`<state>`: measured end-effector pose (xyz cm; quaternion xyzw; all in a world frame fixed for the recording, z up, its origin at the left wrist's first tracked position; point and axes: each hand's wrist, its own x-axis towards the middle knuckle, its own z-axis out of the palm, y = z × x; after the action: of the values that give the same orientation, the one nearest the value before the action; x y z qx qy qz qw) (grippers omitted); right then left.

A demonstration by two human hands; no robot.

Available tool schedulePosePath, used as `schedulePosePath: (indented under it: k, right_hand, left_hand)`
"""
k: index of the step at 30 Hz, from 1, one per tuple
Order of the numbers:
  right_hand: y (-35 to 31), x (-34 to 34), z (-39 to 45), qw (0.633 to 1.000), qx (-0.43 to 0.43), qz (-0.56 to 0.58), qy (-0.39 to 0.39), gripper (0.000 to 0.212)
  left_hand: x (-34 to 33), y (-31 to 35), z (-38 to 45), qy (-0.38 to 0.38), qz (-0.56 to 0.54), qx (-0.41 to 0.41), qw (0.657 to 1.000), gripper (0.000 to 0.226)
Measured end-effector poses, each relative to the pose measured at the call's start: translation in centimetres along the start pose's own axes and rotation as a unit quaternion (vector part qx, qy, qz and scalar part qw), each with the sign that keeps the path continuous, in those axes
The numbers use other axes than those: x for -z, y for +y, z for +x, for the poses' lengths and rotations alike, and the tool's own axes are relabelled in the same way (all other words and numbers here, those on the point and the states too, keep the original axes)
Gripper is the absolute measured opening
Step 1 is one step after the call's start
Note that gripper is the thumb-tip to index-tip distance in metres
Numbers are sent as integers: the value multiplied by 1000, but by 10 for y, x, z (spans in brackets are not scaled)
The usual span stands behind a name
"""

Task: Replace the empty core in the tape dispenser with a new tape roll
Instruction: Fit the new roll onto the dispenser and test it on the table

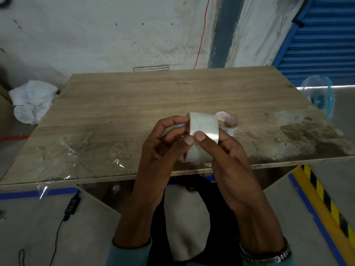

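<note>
Above the table's [172,96] near edge, both thumbs pinch a cloudy clear tape roll [203,126], left hand [165,148] and right hand [228,156] gripping it.

Head camera looks forward and down, close over the table [134,104] edge.

Two bare hands are in view, the left hand [163,143] and the right hand [228,158], with one metal-link wristwatch [269,256] on the right wrist. Between the thumbs is one pale, translucent tape roll [203,129]. Just beyond the right hand's fingers lies one white cardboard core with red print [227,120]. One wooden tabletop [153,104] lies under the hands. Well left of the left hand are one crumpled white sack [32,100] and one patch of clear plastic film [80,150]. Far right of the right hand stands one teal fan [322,96].
</note>
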<state>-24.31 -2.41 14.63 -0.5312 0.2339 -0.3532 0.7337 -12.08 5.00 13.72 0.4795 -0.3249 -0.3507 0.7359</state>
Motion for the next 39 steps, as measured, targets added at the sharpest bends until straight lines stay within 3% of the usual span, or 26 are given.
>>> schedulePosePath:
  k: [4, 8, 14, 20, 27, 33, 39]
  right_hand:
    - [2, 4, 0, 999, 8, 17, -26, 37]
    - [3, 9, 2, 998, 12, 41, -44, 27]
    - [5, 12, 3, 998, 5, 59, -33, 39]
    - [0, 8, 2, 988, -24, 140, -53, 47]
    - [3, 10, 2, 986, -55, 158, -13, 44]
    - [4, 8, 1, 985, -54, 161, -25, 41]
    - [6, 6, 4, 994, -9, 107, -12, 43]
  left_hand:
    - [3, 1, 0, -13, 16, -14, 1000, 37]
    - [3, 0, -1, -40, 20, -21, 999, 54]
    - [2, 0, -2, -65, 42, -42, 996, 64]
    - [4, 1, -2, -43, 64, -60, 995, 65]
    - [0, -7, -2, -4, 133, -112, 985, 66]
    - [0, -10, -6, 0, 187, -160, 969, 55]
    - [-5, -8, -2, 111, 246, -209, 940, 24]
